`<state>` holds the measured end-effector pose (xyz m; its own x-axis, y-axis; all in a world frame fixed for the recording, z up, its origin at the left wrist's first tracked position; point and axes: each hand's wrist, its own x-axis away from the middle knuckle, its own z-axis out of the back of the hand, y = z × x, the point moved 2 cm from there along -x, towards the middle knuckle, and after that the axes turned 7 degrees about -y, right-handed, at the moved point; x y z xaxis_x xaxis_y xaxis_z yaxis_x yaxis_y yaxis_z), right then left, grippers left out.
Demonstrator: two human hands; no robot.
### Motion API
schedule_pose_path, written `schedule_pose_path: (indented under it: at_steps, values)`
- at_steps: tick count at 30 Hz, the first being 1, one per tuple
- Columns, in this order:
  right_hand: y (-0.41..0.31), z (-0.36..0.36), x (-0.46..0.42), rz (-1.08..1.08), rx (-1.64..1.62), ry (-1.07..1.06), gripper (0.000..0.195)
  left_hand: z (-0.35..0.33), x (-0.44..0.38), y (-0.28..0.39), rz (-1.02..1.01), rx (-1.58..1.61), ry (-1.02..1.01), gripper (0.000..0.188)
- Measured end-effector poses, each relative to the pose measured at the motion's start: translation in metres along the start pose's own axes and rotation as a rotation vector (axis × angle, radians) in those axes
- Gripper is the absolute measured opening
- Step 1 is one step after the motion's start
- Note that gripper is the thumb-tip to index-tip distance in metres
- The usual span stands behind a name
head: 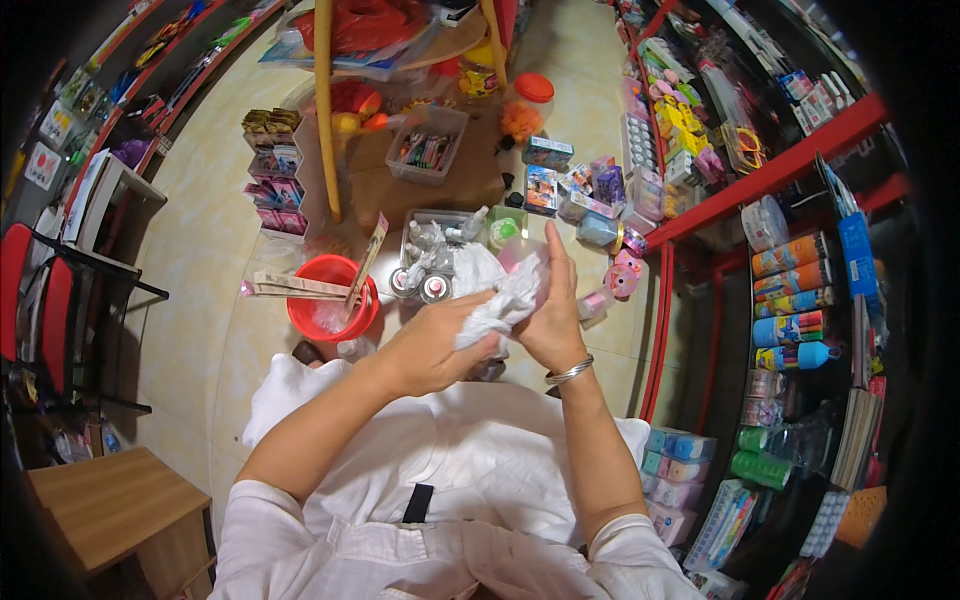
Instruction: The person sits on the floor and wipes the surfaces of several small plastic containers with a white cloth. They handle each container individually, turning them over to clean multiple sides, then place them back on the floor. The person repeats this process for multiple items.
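My left hand [435,345] grips a crumpled white cloth [502,304], with the fingers partly hidden in its folds. My right hand [551,307] holds a translucent pinkish plastic object [529,259] against the cloth. Most of that object is covered, so its exact kind is unclear. Just beyond my hands, a clear plastic tray [412,225] holds several clear bottles [427,234]. More white cloth [476,266] hangs over the tray's right side. Two dark-rimmed round items [435,287] sit at its near edge. Beside the tray stands a green-tinted container [508,225].
A red bucket [300,319] holding long packaged strips stands to the left. Farther off are a cardboard box [367,184], a bin of crayon-like sticks [427,146] and a wooden-legged stool [326,112]. Small boxes [541,187] lie right, before red-framed shelves [780,172]. A wooden table [120,495] is lower left.
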<state>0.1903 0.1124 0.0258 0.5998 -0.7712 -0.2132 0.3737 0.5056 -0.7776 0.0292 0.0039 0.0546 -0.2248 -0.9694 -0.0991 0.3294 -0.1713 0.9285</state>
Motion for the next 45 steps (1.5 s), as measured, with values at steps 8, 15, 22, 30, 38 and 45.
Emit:
schedule_pose_path:
  at_steps: [8, 15, 22, 30, 38, 45]
  values:
    - [-0.015, 0.017, 0.000, -0.191, -0.837, -0.078, 0.090, 0.002, -0.001, -0.059, 0.158, 0.771, 0.616, 0.056]
    - [-0.012, -0.011, 0.005, -0.145, -0.792, -0.240, 0.083, -0.020, -0.017, -0.028, 0.146, 0.575, 0.207, 0.075]
    - [-0.025, -0.010, 0.011, -0.118, -0.748, -0.358, 0.084, -0.014, -0.035, -0.056, 0.232, 0.712, 0.313, 0.070]
    - [-0.015, -0.004, 0.009, -0.135, -1.100, -0.125, 0.095, -0.030, -0.044, -0.042, 0.380, 1.123, 0.384, 0.064]
    - [0.000, 0.024, 0.001, -0.280, -1.478, 0.033, 0.093, -0.035, -0.036, -0.059, 0.379, -0.085, 0.069, 0.066]
    - [0.010, 0.034, -0.004, -0.220, -1.382, 0.211, 0.095, 0.007, -0.038, -0.042, 0.232, 1.129, 0.061, 0.056]
